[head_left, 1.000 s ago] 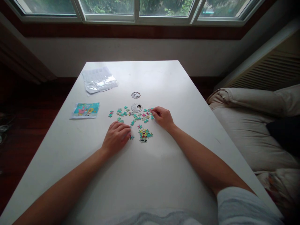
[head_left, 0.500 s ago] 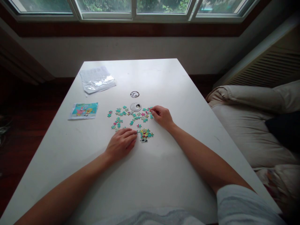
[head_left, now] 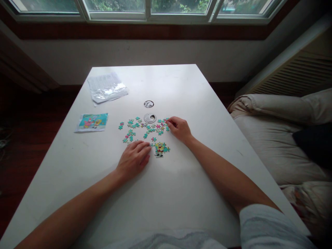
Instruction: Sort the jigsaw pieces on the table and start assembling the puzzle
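Loose jigsaw puzzle pieces (head_left: 149, 129), mostly turquoise with some pink, lie scattered mid-table. In front of them sits a joined puzzle section (head_left: 159, 149) showing a yellow cartoon figure. My left hand (head_left: 135, 154) rests palm down beside its left side, fingers stretched out, fingertips near the section and covering some pieces. At the right end of the scatter is my right hand (head_left: 180, 129), thumb and forefinger pinched together at a small puzzle piece; the fingers partly hide it.
A picture sheet (head_left: 93, 122) with cartoon figures lies at the left. Behind it is a clear plastic bag with paper (head_left: 107, 88). Two round metal-rimmed discs (head_left: 149, 118) are set beyond the pieces. A sofa (head_left: 269, 138) stands to the right of the white table (head_left: 181, 204).
Both hands keep almost the same places and poses. The whole view has shifted very slightly; the pieces lie as before.
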